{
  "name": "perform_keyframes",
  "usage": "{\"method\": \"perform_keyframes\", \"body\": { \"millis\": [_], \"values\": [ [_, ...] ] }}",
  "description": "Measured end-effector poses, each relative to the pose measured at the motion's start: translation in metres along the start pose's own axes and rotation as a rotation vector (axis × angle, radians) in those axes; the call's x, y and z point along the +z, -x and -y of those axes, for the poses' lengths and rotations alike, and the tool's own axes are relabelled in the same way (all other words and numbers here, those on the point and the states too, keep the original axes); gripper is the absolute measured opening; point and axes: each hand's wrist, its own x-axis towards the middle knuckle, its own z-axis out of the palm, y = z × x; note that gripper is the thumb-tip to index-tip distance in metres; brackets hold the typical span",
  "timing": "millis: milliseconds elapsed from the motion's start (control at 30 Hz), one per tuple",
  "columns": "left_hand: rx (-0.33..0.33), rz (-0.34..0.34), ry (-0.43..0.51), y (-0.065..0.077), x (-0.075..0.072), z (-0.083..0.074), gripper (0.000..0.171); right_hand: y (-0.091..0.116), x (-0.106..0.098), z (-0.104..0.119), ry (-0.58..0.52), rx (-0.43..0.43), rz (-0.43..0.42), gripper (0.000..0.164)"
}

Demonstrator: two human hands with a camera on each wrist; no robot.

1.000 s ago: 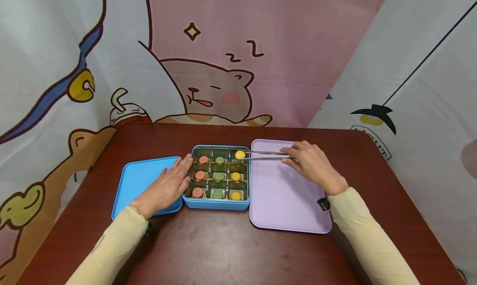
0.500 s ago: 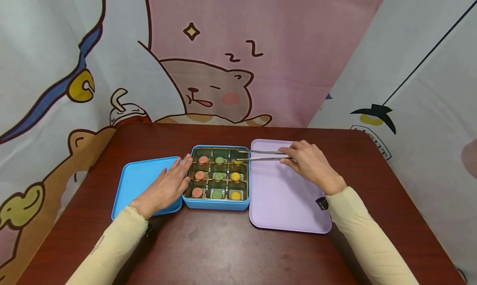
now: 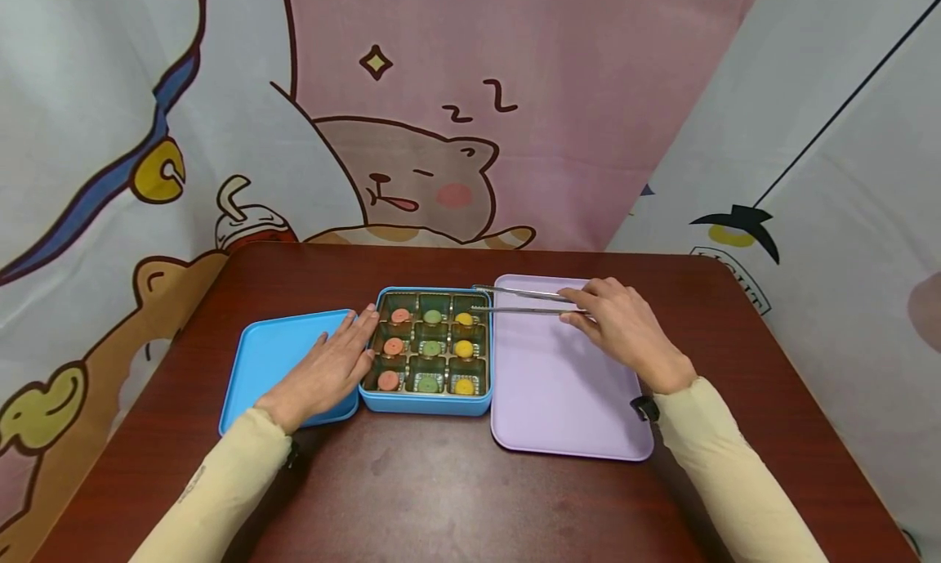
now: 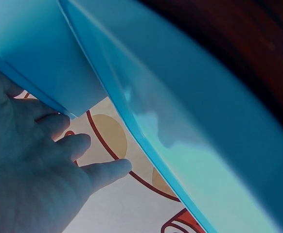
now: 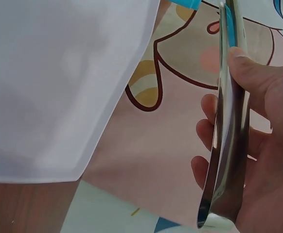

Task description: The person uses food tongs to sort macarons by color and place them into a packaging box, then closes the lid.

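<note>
A blue box [image 3: 426, 405] holds a divided insert with orange, green and yellow round pieces in its compartments. My left hand [image 3: 323, 375] lays its extended fingers against the box's left side, and the left wrist view shows the hand [image 4: 39, 155] under the box wall. In my right hand [image 3: 625, 330] are metal tongs [image 3: 529, 310], held between thumb and fingers, as the right wrist view confirms. The tong tips stand spread over the box's back right corner with nothing between them. Below them, a yellow piece [image 3: 464, 319] sits in the back right compartment.
A blue lid [image 3: 275, 359] lies left of the box, partly under my left forearm. To the right, a lilac tray [image 3: 566, 416] lies close beside the box. A cartoon-printed cloth [image 3: 588, 122] hangs behind the brown table [image 3: 412, 481].
The yellow piece held by the tongs went down into the back right compartment. The tong tips then spread apart and rose slightly as my right hand shifted right. My left hand stayed put.
</note>
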Motion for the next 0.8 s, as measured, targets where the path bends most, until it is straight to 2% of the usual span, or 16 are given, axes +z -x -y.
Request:
{"method": "perform_keyframes", "body": {
  "millis": [233, 367, 600, 800],
  "values": [
    [0.003, 0.001, 0.002, 0.000, 0.001, 0.001, 0.063, 0.028, -0.014, -0.004, -0.027, 0.052, -0.076, 0.041],
    [0.005, 0.002, -0.005, 0.000, 0.000, 0.001, 0.063, 0.050, -0.022, -0.007, -0.043, 0.110, -0.098, 0.047],
    [0.001, 0.003, 0.000, 0.001, -0.001, 0.002, 0.064, 0.089, -0.032, -0.016, -0.055, 0.193, -0.094, 0.051],
    [0.011, -0.001, -0.002, 0.002, 0.000, 0.002, 0.064, 0.125, -0.040, -0.027, -0.069, 0.315, -0.058, 0.051]
  ]
}}
